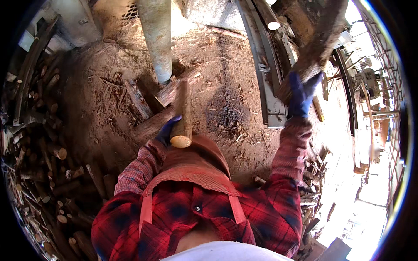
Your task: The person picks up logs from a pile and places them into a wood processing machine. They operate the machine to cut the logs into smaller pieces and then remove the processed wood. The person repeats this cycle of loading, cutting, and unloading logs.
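Note:
My left hand, in a blue glove, grips a round debarked log held against my body, its pale cut end toward me. My right hand, also blue-gloved, is raised to the upper right and holds a rough, bark-covered log that points up and away. Both arms wear red plaid sleeves. A reddish apron bib covers my chest.
A grey metal post rises from the sawdust-strewn dirt ground. Stacked firewood lines the left side, and more split pieces lie at the right. A grey metal rail frame runs along the upper right.

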Tool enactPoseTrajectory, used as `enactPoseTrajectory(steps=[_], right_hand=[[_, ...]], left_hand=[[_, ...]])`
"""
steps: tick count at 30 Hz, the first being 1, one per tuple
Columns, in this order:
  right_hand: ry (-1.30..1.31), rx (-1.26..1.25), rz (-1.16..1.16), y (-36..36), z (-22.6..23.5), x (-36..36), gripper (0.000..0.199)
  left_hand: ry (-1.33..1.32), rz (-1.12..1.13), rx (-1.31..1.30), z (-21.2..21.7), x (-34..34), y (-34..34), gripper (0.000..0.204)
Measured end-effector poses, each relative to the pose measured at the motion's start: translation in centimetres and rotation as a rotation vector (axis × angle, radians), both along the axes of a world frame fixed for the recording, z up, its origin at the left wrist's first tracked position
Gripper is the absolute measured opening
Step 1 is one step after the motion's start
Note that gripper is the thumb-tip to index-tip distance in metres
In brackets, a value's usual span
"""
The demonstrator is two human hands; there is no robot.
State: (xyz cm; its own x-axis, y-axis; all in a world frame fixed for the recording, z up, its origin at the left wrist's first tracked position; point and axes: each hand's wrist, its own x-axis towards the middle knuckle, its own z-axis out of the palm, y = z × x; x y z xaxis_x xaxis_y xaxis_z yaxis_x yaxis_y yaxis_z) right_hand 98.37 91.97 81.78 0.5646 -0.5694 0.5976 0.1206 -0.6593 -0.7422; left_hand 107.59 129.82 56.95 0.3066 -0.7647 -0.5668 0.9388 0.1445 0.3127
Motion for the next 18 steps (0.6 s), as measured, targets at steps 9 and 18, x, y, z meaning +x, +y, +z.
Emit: enactPoseTrajectory(steps=[9,18], right_hand=[[1.165,-0.063,-0.154,-27.7,-15.8,3.2,0.121],[0.955,-0.452,-0.09,-24.5,-13.4,6.7,0.11]], left_hand=[[0.179,0.499,0.147,-7.9,-12.5,-3.9,0.048],[-0.184,0.828,0.275,4.2,-21.2,-10.0,0.046]])
